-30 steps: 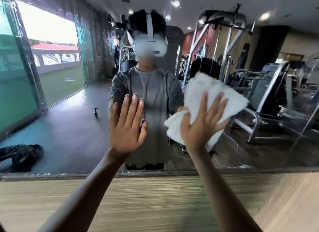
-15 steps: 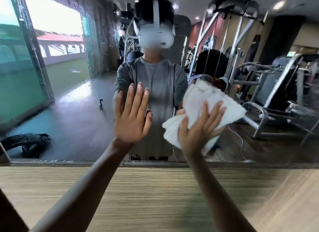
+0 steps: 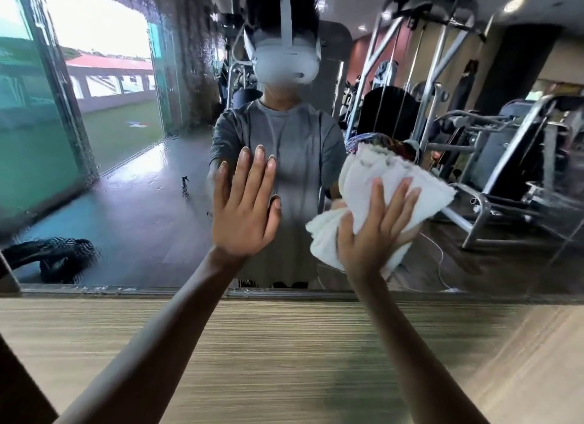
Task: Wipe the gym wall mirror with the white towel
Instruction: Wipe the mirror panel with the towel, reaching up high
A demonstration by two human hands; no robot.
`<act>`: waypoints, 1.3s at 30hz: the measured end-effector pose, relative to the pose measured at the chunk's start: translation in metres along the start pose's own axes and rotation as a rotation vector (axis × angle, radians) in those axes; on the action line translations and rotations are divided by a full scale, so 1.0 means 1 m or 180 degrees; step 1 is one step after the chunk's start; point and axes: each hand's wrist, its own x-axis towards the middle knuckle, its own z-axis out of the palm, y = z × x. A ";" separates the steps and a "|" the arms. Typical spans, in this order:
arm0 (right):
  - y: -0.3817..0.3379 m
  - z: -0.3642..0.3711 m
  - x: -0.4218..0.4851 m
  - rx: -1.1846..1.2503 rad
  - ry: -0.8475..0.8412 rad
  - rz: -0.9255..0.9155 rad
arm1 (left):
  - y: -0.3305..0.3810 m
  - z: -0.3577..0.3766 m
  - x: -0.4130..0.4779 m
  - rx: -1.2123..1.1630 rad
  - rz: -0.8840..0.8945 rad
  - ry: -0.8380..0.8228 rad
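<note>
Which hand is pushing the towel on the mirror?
The right hand: its spread fingers press the white towel against the mirror. The left hand is bare, flat against it with no cloth.

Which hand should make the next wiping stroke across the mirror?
Right. The right hand presses the white towel against the wall mirror with spread fingers. The left hand lies flat and bare on the glass, holding no cloth.

Over 1 s, right hand [image 3: 373, 231] is dragging towel [image 3: 388, 183] down the mirror [image 3: 132, 202], closer to its bottom edge. Towel is bunching up, no longer spread flat. Left hand [image 3: 243, 209] is closing its fingers together and sliding slightly lower. Reflection is growing bigger in the glass.
</note>
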 end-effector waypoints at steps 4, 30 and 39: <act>-0.011 0.009 -0.042 -0.0093 -0.0191 -0.0677 | 0.000 -0.001 -0.001 -0.0042 0.0001 0.0008; 0.025 -0.031 0.111 -0.0474 -0.0215 -0.0916 | -0.032 -0.031 0.077 -0.0142 -0.0225 -0.0179; -0.043 -0.023 0.167 -0.0567 -0.0174 -0.2465 | -0.072 -0.042 0.206 -0.0008 -0.0336 -0.0225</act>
